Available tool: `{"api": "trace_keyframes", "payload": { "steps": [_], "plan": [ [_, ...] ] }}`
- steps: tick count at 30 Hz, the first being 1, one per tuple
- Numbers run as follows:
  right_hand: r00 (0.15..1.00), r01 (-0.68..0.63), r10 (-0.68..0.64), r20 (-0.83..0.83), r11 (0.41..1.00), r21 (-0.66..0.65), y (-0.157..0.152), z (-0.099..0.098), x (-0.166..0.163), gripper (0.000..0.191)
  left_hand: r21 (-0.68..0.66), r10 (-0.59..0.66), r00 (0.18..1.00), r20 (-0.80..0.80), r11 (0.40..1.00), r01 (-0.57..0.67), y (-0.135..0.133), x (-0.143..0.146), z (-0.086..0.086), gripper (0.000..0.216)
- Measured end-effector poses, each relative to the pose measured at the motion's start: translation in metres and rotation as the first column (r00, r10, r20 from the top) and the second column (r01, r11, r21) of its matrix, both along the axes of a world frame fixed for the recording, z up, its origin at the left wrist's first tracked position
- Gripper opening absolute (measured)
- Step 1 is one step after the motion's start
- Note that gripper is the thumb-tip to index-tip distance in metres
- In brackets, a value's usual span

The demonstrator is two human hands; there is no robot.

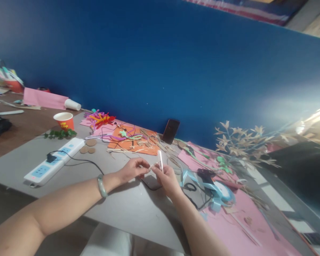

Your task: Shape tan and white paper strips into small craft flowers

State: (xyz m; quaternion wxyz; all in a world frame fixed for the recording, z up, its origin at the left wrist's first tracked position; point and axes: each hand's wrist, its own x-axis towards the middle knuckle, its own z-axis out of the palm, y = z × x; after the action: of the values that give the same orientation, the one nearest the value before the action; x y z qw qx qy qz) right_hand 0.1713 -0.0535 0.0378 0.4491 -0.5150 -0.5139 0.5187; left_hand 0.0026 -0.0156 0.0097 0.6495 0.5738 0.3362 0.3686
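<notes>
My right hand (166,177) is closed around a slim white marker pen (160,160), which stands nearly upright out of the grip. Beside it, my left hand (133,170) has its thumb and fingers drawn together, the tips close to those of the right hand. Whatever sits between the left fingertips is too small to make out. A pale jade-coloured bangle (102,186) circles the left wrist. Both hands are over the grey tabletop (122,213), and a black cable (150,188) lies under them.
A white power strip (54,161), three round wood slices (91,142) and a red paper cup (64,121) stand left. Behind lie orange sheets (149,147), pipe cleaners (101,120) and a leaning phone (171,131). Blue ribbon (216,202) and pink paper (245,227) are right.
</notes>
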Motion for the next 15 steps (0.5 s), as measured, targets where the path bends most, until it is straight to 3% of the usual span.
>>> {"api": "trace_keyframes", "payload": {
  "steps": [4,15],
  "plan": [
    [0.994,-0.025,0.022,0.105,0.999,0.026,-0.002,0.004,-0.002,0.029,0.058,-0.019,0.999,-0.049,0.998,0.022,0.001,-0.003,0.002,0.031],
    [0.991,-0.019,0.014,0.136,0.999,0.036,-0.002,0.004,-0.001,0.026,-0.016,-0.12,0.991,-0.066,0.993,0.119,0.0,-0.006,0.01,0.029]
  ]
}}
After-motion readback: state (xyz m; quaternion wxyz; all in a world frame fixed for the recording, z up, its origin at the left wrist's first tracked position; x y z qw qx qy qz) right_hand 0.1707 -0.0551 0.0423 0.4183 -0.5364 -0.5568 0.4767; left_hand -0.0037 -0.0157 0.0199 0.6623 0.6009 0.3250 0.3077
